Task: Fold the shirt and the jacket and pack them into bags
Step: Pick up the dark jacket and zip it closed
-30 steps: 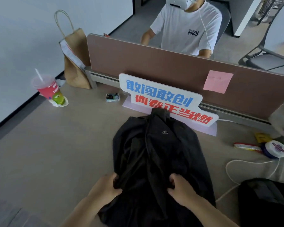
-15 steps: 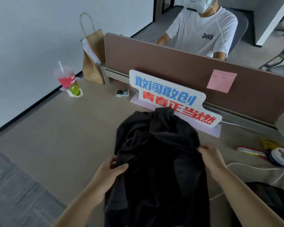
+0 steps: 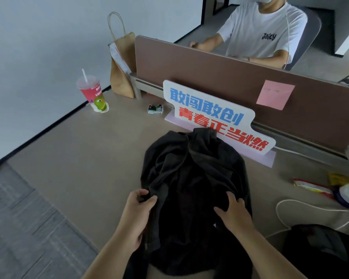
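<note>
A black jacket (image 3: 193, 178) lies bunched up in the middle of the table (image 3: 79, 168), just in front of a white sign (image 3: 216, 115). The sign has blue words, 敢闯敢创, and red words, 青春正当燃. The left hand (image 3: 137, 214) pinches the jacket's left edge between thumb and fingers. The right hand (image 3: 233, 212) grabs a fold on its right side. Behind a brown wall (image 3: 189, 63), a person wears a white T-shirt (image 3: 256, 31) that says "Jaicy". A pink note (image 3: 274, 94) is stuck on the wall; its writing is too faint to read. A red cup (image 3: 93, 93) stands near a paper bag (image 3: 122, 63).
</note>
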The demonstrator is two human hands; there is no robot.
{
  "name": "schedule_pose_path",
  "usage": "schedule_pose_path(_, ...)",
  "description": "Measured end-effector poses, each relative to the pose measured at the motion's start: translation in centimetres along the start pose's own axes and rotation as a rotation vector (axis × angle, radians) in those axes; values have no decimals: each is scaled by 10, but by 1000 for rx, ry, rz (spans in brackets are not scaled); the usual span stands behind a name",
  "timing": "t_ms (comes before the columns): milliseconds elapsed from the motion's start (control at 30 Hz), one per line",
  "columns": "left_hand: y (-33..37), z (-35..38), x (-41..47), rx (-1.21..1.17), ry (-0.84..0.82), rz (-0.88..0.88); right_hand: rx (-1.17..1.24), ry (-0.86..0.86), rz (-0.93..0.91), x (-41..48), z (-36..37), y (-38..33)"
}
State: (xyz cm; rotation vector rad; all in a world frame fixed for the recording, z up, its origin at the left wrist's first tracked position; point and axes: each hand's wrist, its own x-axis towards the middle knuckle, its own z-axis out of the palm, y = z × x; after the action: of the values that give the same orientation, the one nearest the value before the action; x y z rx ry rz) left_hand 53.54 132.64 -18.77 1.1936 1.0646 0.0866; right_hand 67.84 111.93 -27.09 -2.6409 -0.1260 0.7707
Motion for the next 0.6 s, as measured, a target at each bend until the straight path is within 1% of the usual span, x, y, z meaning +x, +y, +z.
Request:
schedule_pose_path(67,14,4,-9,-66,-59,37,68,-50,-55,3,-15,3)
schedule_pose_path(167,39,12,-20,-225,-210,113,169,-36,-223,-3,-43,2)
schedule_pose_path(200,45,15,-21,-250,-252,149,188,0,-268,-8,-53,-2)
schedule_pose_path(267,57,22,-24,-262,-312,216,216,129,-355,-15,-72,-10)
schedule_pose_path(333,68,33,-28,-227,-320,300,300,254,-420,-24,-89,-18)
schedule_pose_path(433,82,51,-32,-141,-281,401,525,305,-361,-42,-113,-31)
schedule_pose_path(533,87,60,-31,-71,-236,442,648,344,-312,-57,-123,-43)
schedule_pose_path(600,90,62,-33,-1,-249,465,687,349,-271,-69,-129,-48)
